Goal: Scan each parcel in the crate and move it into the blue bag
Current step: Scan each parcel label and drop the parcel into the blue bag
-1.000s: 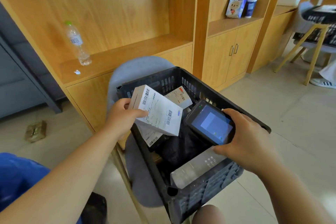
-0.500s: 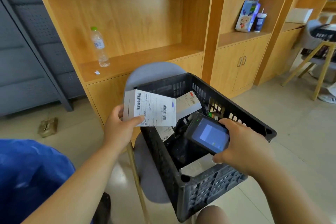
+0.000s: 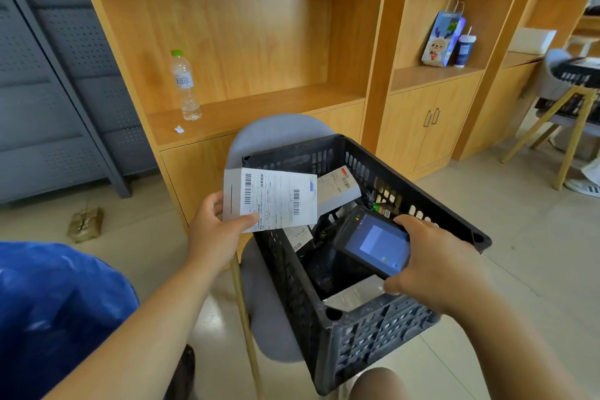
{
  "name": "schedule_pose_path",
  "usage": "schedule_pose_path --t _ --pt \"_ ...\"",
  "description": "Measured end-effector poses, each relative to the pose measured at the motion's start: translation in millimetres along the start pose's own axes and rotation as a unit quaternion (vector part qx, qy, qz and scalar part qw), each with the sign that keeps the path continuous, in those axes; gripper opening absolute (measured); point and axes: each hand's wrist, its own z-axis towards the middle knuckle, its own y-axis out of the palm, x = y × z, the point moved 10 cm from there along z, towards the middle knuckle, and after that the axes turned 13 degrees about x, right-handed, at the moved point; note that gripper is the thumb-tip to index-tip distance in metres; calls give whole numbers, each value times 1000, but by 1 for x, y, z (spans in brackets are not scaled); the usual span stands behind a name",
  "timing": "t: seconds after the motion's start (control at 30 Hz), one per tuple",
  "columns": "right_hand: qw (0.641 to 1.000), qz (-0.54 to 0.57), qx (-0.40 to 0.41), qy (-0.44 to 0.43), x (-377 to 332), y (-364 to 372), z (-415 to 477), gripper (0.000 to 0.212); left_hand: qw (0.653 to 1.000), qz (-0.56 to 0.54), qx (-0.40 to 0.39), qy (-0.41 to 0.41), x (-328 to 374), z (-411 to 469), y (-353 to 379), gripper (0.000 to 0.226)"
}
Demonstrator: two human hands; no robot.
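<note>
With my left hand (image 3: 214,230) pinching one parcel (image 3: 269,201) at the crate's (image 3: 373,344) nine o'clock and my right hand (image 3: 435,266) gripping the scanner (image 3: 373,242), other parcels (image 3: 337,187) lay inside, the blue bag (image 3: 55,308) waiting at seven o'clock.

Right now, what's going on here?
A person is sorting parcels. The left hand holds a white parcel, label up, over the left rim of the crate. The right hand holds a scanner above the crate, screen lit. Other parcels lie inside the crate. The blue bag sits at lower left.
</note>
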Motion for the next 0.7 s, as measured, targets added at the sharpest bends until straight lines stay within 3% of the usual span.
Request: schedule_pose_path --t 0.27,0.5,0.7 --pt "993 81 77 -38 -41 -11 3 93 997 -33 69 4 -6 -9 -63 58" --pt "978 149 65 -134 -135 -6 -7 88 971 -107 214 -22 -49 -41 -195 49" --pt "966 161 30 -198 -207 20 -23 92 940 53 332 -65 -112 -57 -297 49"
